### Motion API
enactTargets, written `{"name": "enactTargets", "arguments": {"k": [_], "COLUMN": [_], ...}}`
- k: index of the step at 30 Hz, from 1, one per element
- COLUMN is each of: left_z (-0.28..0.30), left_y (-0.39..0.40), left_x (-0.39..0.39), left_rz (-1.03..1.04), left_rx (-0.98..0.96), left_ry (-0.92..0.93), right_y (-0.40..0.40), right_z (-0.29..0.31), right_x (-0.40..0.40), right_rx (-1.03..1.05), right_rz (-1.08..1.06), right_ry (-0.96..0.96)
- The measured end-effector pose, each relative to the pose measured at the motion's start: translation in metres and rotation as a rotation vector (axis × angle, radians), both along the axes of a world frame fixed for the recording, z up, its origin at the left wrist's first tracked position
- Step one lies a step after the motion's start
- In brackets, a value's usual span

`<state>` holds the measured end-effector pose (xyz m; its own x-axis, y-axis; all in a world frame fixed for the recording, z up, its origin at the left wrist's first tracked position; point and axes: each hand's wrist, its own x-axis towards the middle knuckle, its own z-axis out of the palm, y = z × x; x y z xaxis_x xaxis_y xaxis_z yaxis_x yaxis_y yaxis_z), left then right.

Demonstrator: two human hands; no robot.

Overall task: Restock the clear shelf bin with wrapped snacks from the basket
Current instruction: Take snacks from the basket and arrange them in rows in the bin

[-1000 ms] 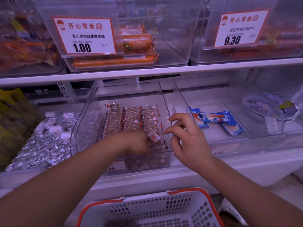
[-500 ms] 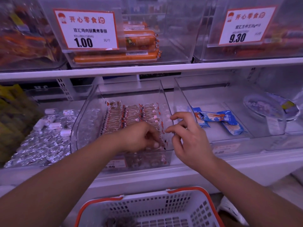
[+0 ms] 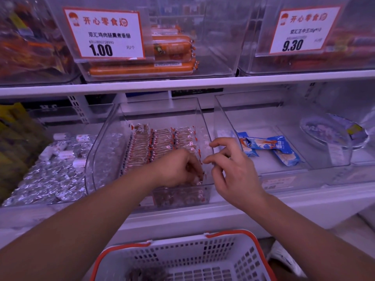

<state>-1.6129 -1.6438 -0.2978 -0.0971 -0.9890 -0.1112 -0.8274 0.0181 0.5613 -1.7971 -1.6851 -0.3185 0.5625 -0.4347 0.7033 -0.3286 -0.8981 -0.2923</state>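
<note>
- Two hands in play: left hand (image 3: 178, 169), right hand (image 3: 233, 169).
- One white basket (image 3: 182, 258) with orange rim.
- Three rows of wrapped snacks (image 3: 162, 142) in the clear bin (image 3: 101, 151).
- Two price cards: 1.00 card (image 3: 105, 33), 9.30 card (image 3: 304, 29).
- Three blue packets (image 3: 282, 147) in the next bin.
- Orange sausages (image 3: 142, 69) above, at least three; silver sweets (image 3: 50, 179) too many to count.

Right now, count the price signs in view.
2. One sign on the upper-left bin, reading 1.00; the other sign on the upper-right bin, reading 9.30. Lower bins' front labels are too blurred to count.
</note>
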Motion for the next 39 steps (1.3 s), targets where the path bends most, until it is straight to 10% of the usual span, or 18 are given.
{"name": "enactTargets", "arguments": {"k": [6, 10, 18, 27, 39], "left_z": [0.011, -0.050, -0.252, -0.336, -0.388], "left_y": [0.059, 0.157, 0.273, 0.258, 0.267], "left_x": [0.011, -0.009, 0.006, -0.021, -0.054], "left_rz": [0.307, 0.177, -0.100, -0.038, 0.133], "left_rx": [-0.445, -0.855, 0.537, 0.323, 0.621], "left_ry": [0.140, -0.038, -0.384, -0.375, 0.006], "right_y": [0.027, 0.073, 0.148, 0.216, 0.216], "right_z": [-0.007, -0.046, -0.266, -0.382, -0.386], "right_x": [-0.018, -0.040, -0.063, -0.023, -0.030], "right_rx": [-0.087, 0.272, 0.918, 0.849, 1.066], "right_rz": [0.022, 0.211, 0.182, -0.082, -0.025], "right_ry": [-0.120, -0.061, 1.474, 1.319, 1.228]}}
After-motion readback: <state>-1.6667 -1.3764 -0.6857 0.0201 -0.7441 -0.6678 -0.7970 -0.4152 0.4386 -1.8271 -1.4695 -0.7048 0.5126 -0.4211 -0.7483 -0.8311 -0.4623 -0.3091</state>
